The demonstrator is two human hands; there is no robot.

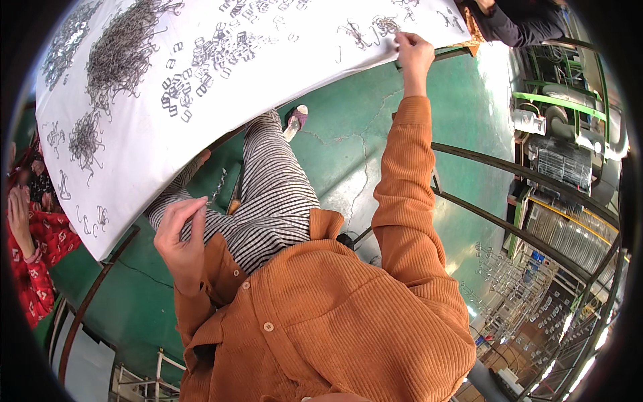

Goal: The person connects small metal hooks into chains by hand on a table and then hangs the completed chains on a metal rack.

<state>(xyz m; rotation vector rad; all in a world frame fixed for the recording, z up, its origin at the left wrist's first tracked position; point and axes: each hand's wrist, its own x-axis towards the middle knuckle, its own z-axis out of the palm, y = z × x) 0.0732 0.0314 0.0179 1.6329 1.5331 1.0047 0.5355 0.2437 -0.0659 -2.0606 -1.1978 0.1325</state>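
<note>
Seen from above, a co-worker's red patterned sleeve (33, 261) sits at far left. A white table sheet (134, 174) carries a tangled heap of grey wire hooks (124, 50) and flat metal buckles (214, 50), sorted apart. The left hand (181, 234) hovers at its near edge, fingers pinched together, contents unclear. The right hand (414, 53), arm outstretched, presses closed fingertips on a small wire tangle (385, 25) at the far edge.

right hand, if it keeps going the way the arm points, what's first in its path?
Probably the small tangle of wire hooks just beyond the right hand, on the white tabletop whose edge it already touches. Depth is unclear.
</note>
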